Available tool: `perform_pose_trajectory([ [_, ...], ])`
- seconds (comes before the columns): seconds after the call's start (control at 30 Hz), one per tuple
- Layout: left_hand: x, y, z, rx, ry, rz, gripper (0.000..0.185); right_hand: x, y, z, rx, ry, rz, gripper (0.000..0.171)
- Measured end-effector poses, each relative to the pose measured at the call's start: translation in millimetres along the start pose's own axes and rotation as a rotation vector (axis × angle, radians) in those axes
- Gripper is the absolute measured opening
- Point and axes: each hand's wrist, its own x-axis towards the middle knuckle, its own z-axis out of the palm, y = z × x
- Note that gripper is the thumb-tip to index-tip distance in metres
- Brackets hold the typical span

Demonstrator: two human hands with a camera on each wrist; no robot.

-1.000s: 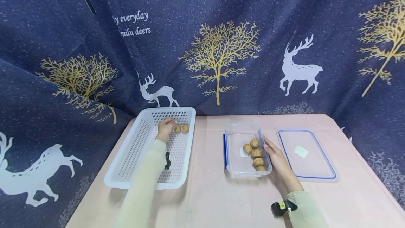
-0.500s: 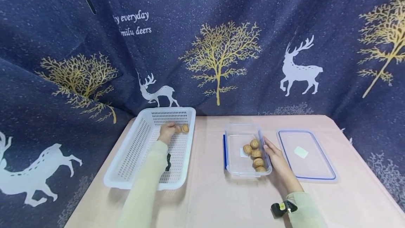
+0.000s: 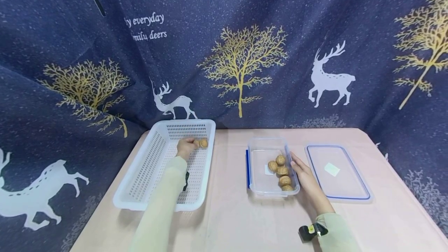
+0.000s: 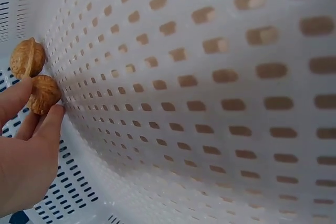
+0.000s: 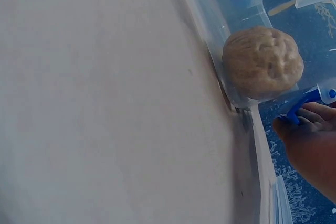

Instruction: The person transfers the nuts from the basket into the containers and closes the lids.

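My left hand [image 3: 185, 149] reaches into a white perforated plastic basket [image 3: 209, 166], near its far right corner. Thumb and fingers pinch a walnut [image 4: 44, 95] against the basket's side, as the left wrist view shows. A second walnut [image 4: 26, 57] lies right beside it. On the right, my right hand [image 3: 309, 182] rests along the side of a clear plastic food container [image 3: 258, 158], fingers mostly straight. Several walnuts [image 3: 282, 171] lie inside that container. In the right wrist view, the fingers are at a blue latch [image 5: 304, 100], and one walnut [image 5: 262, 62] shows through the container wall.
A clear lid [image 3: 344, 184] with a blue seal lies flat to the right of the container. All stands on a pink-covered table [image 3: 231, 213]. Behind it hangs a dark blue cloth [image 3: 280, 116] printed with deer and trees.
My left hand has lowered slightly toward the two walnuts in the basket and its fingers have closed around the nearer one. The right hand and the container have stayed in place.
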Motion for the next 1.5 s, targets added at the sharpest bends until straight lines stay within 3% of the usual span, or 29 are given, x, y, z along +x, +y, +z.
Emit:
perform_pose_trajectory([
  [0.17, -2.8, 1.0, -2.2, 0.028, 0.013, -0.004, 0.042, -0.7, 0.5, 0.4, 0.017, -0.008, 0.019, 0.053],
  [0.5, -0.2, 0.3, -6.9, -0.012, 0.033, -0.032, 0.042, -1.5, -0.1, 0.1, 0.058, -0.011, 0.012, 0.052],
  [0.97, -2.8, 12.2, -14.4, -0.168, 0.023, -0.029, 0.041, -1.5, -1.8, 0.2, 0.059, -0.014, 0.018, 0.052],
  [1.23, -8.1, 20.9, -21.4, -0.312, -0.014, -0.062, 0.044, -0.4, -2.5, 0.9, 0.038, -0.005, 0.004, 0.052],
  [1.5, -10.6, 29.9, -22.1, -0.399, -0.017, -0.027, 0.047, -1.3, 0.0, -0.2, 0.044, -0.015, 0.008, 0.053],
])
